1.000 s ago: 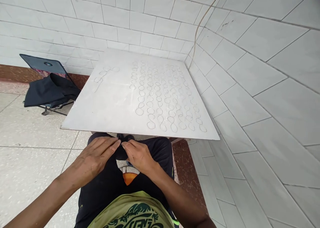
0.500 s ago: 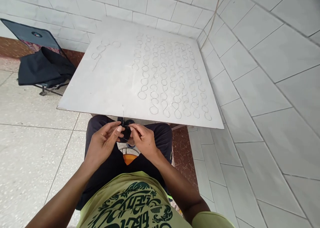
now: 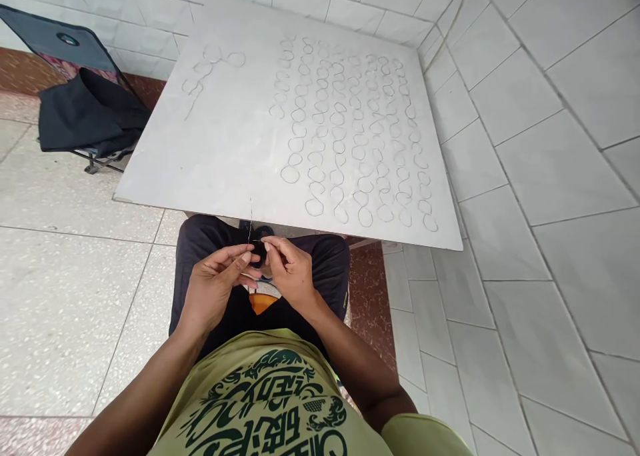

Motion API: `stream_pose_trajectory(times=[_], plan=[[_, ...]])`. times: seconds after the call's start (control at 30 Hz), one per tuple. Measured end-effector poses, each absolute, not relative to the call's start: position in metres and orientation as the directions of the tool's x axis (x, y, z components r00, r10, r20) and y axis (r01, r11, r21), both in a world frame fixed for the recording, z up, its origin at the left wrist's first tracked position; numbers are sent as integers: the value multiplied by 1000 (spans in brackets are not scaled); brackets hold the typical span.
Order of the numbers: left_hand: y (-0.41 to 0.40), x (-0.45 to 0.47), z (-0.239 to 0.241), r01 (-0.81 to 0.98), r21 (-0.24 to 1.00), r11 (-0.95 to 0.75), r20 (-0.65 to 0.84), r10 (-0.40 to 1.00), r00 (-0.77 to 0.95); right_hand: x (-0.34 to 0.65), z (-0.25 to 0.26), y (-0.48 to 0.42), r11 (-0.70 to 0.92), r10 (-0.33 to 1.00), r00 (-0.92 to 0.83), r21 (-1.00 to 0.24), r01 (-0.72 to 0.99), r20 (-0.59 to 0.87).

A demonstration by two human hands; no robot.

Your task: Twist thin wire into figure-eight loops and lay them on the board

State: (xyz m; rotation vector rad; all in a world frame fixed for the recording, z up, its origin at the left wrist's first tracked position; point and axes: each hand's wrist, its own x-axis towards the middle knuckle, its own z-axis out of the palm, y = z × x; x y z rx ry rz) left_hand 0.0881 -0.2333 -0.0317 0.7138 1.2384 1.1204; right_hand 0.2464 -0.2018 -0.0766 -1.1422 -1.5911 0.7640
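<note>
While looped wires (image 3: 339, 124) line the desk's (image 3: 215, 169) right half, seemingly done, another wire (image 3: 251, 223), probably unfinished, is pinched between left hand (image 3: 213, 286) and right hand (image 3: 295, 279) fingers, before the near edge.

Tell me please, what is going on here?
A seated person holds a thin wire between the left hand and the right hand, on the near side of a white board. One end of the wire points up. Thin looped shapes run in rows on the board's right part, with a few more at the far left. A folding chair with dark cloth stands to the left.
</note>
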Motion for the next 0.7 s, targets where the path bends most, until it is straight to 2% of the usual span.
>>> stream_pose_trajectory(times=[0.1,0.2,0.3,0.47,0.7], plan=[[-240,95,-34,-427,830,358,-428,900,-77,243,-77,-205,320,943,-6,-903,287,332],[-240,96,-38,-449,835,318,-415,900,-135,239,-77,-208,304,949,-6,-911,278,315],[-236,89,-41,-389,872,296,-380,911,-159,237,-78,-212,277,960,-38,-922,269,277],[-233,78,-45,-267,903,336,-368,926,-80,240,-80,-215,260,965,-87,-931,255,246],[-236,74,-52,-66,949,307,-310,950,-43,243,-84,-218,269,959,-170,-922,278,228]])
